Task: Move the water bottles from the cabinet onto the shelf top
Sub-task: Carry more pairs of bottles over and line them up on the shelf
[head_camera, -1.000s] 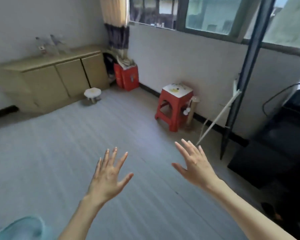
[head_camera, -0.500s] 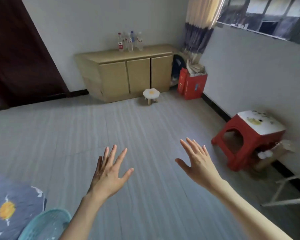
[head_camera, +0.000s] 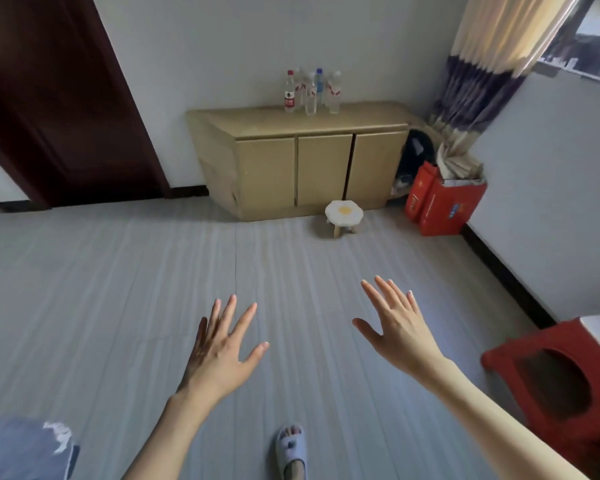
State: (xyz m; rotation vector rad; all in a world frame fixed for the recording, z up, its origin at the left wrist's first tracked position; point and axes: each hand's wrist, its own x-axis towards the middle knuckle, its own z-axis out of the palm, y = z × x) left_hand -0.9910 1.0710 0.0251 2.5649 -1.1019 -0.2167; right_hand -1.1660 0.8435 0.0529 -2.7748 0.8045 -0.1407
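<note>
Several clear water bottles (head_camera: pixel 310 91) stand in a cluster on top of a low beige cabinet (head_camera: pixel 323 174) against the far wall; its three doors are closed. One bottle at the left has a red label and cap (head_camera: pixel 290 93), another has a blue cap. My left hand (head_camera: pixel 222 348) and my right hand (head_camera: pixel 399 327) are stretched out in front of me over the grey floor, fingers spread, holding nothing. Both hands are far from the cabinet.
A small egg-patterned stool (head_camera: pixel 343 216) stands before the cabinet. Red boxes (head_camera: pixel 440 206) sit by the curtain (head_camera: pixel 482 81) at the right. A red plastic stool (head_camera: pixel 561 386) is at the near right, a dark door (head_camera: pixel 59 109) at the left. My slippered foot (head_camera: pixel 291 448) is below.
The view has swung left, bringing the cabinet and bottles from the far left to the centre. Both hands stay spread and empty before me.
</note>
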